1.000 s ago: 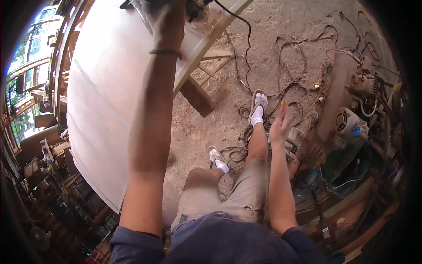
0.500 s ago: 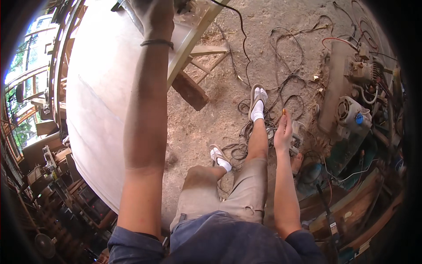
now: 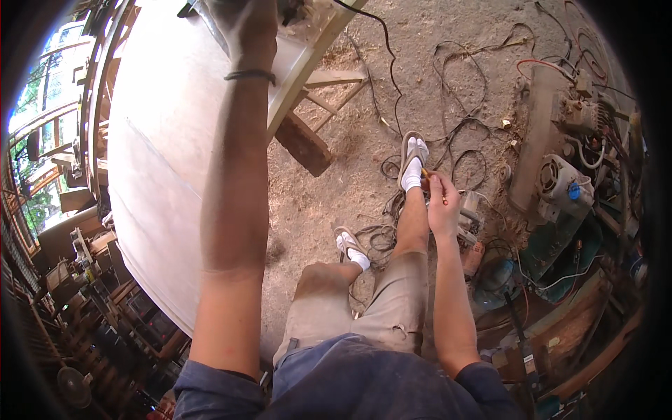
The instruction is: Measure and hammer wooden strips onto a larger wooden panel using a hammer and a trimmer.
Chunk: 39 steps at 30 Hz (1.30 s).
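My left arm reaches far forward over a large pale panel (image 3: 157,140). My left hand (image 3: 250,31) is at the top edge, beside a grey metallic piece (image 3: 210,26); its fingers are cut off from sight, so its grip does not show. Lower on the right, my right hand (image 3: 444,203) is closed on a thin yellow-orange pencil (image 3: 425,172), held between thumb and fingers beside my right shin. The pencil's other end shows just below the fingers.
A light wooden rail (image 3: 308,70) edges the panel, with a dark wood block (image 3: 304,143) below it. Black cords (image 3: 465,126) snake over the dusty floor near my feet. A dusty machine with a motor (image 3: 560,175) stands at right; cluttered tools (image 3: 91,287) lie at left.
My right hand has turned and shifted a little left, with the pencil now pointing up and left towards my ankle. The left arm has hardly moved.
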Tool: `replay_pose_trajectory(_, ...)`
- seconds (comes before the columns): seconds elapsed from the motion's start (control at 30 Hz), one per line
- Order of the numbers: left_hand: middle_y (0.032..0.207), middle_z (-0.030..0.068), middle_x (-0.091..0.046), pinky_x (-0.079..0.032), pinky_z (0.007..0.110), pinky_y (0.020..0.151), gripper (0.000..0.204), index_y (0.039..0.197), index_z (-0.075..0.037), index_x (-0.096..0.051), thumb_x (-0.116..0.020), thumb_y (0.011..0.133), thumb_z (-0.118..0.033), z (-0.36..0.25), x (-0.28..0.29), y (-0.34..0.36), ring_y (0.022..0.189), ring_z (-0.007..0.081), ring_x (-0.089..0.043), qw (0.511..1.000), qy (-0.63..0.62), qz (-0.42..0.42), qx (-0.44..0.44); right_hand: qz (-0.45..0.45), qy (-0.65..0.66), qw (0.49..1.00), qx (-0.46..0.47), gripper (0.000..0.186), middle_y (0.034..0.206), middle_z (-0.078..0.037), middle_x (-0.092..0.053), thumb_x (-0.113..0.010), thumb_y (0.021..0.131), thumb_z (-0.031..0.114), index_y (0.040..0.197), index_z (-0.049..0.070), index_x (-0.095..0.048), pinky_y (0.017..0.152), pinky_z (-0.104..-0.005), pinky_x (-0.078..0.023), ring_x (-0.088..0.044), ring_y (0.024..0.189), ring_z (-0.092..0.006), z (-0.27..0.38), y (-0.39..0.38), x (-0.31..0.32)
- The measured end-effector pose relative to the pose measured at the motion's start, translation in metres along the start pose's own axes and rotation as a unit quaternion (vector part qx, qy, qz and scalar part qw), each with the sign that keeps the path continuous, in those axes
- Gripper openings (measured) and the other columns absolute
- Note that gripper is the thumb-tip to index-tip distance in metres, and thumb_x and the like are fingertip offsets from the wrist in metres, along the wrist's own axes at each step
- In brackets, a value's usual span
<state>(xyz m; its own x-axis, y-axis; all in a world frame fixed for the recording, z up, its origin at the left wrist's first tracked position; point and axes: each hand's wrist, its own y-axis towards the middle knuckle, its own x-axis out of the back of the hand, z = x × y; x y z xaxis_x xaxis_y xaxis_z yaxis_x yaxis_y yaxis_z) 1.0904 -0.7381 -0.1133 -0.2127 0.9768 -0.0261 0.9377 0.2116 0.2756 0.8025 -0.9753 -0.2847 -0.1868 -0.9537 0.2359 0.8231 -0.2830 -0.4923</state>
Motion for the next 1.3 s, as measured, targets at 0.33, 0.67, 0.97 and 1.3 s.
replay_pose_trajectory(0.33,0.078,0.0001,-0.059,-0.047,0.025,0.053,0.015,0.097,-0.005,-0.059,-0.067,0.085,-0.004,0.007,0.005,0.002,0.063,0.0091,-0.057,0.998,0.053,-0.037,0.015,0.09,0.116,0.979,0.14,0.026,0.094,-0.011,-0.068,-0.057,0.096,0.019,0.11,-0.003,-0.064,0.076,-0.0278,-0.052,-0.066,0.086,-0.0157,0.153,0.002,-0.054)
replay_pose_trajectory(0.67,0.093,0.0027,-0.067,-0.05,0.022,0.063,0.035,0.106,-0.001,-0.064,-0.08,0.075,-0.007,0.012,0.007,-0.004,0.077,0.0081,-0.062,0.998,0.025,-0.064,0.005,0.135,-0.255,0.868,0.405,0.028,0.096,-0.019,-0.061,-0.05,0.094,0.011,0.115,-0.006,-0.059,0.07,-0.04,-0.054,-0.065,0.083,-0.0324,0.224,0.032,-0.124)
replay_pose_trajectory(0.97,0.098,0.0037,-0.064,-0.054,0.029,0.077,0.042,0.107,-0.003,-0.057,-0.078,0.071,0.0,0.004,-0.005,-0.002,0.087,0.0124,-0.063,0.998,-0.041,-0.04,-0.002,0.115,-0.389,0.83,0.382,0.026,0.093,-0.017,-0.061,-0.053,0.087,0.009,0.109,-0.005,-0.059,0.072,-0.0428,-0.052,-0.064,0.084,-0.0323,0.256,0.044,-0.129)
replay_pose_trajectory(1.3,0.111,0.0061,-0.063,-0.05,0.03,0.088,0.06,0.121,-0.004,-0.05,-0.08,0.069,-0.005,-0.027,0.026,-0.042,0.101,0.014,-0.059,0.987,-0.001,-0.012,0.162,0.039,-0.215,0.876,0.43,0.03,0.098,-0.018,-0.063,-0.05,0.097,0.016,0.119,-0.001,-0.061,0.075,-0.0414,-0.049,-0.062,0.083,-0.0331,0.319,0.149,-0.08)
